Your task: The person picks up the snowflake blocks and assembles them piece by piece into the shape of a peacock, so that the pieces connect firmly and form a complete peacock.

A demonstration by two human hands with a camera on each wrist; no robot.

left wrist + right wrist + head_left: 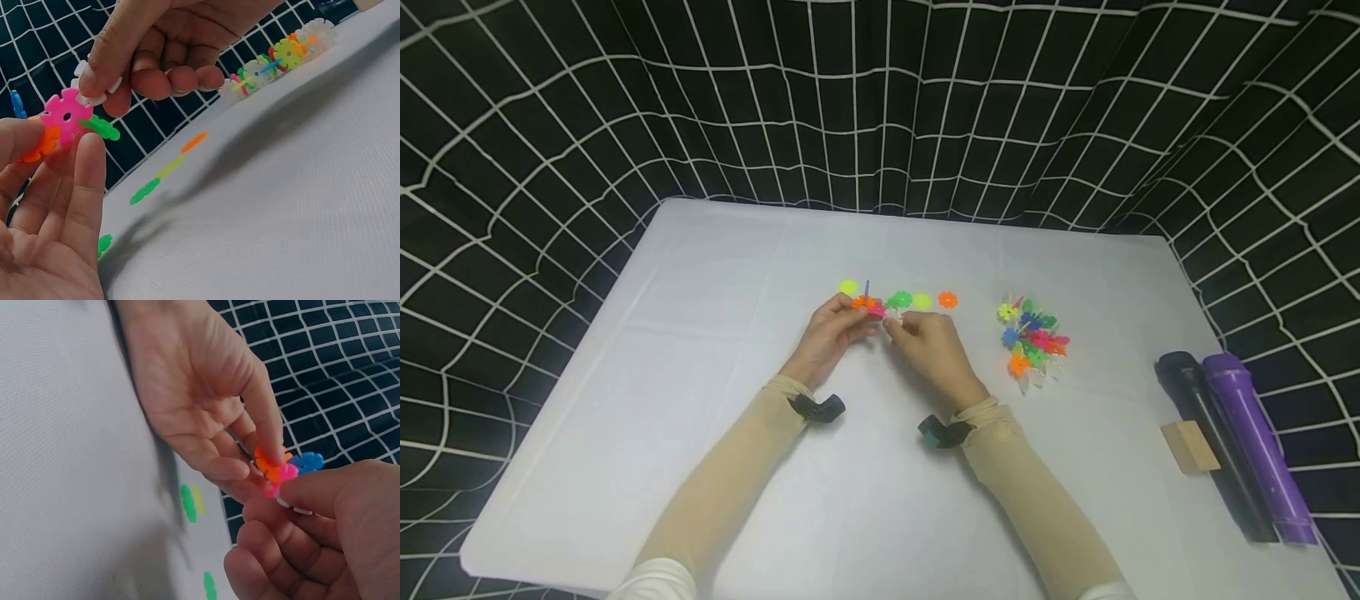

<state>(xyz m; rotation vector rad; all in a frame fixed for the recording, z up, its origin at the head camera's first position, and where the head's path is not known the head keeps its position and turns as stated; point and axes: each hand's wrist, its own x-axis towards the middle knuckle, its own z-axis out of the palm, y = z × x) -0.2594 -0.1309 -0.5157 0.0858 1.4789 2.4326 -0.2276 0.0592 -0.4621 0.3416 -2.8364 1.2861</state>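
Note:
My left hand (826, 337) pinches a small cluster of joined plastic snowflake discs between thumb and fingers. In the left wrist view the cluster has a pink disc (67, 117) in the middle, an orange disc (42, 147) under the thumb, a blue disc (17, 103) on the far side and a green disc (103, 127) on the near side. My right hand (936, 346) pinches a white disc (81, 67) by thumb and forefinger, right at the pink disc's edge. Its other fingers are curled. Fingertips partly hide the white disc.
Beyond the hands lie loose discs: yellow (847, 287), green (901, 299), another yellow disc (922, 302) and orange (948, 299). A multicoloured assembly of joined discs (1037, 340) sits to the right. Farther right are a wooden block (1190, 447), a black tube (1213, 442) and a purple tube (1258, 450).

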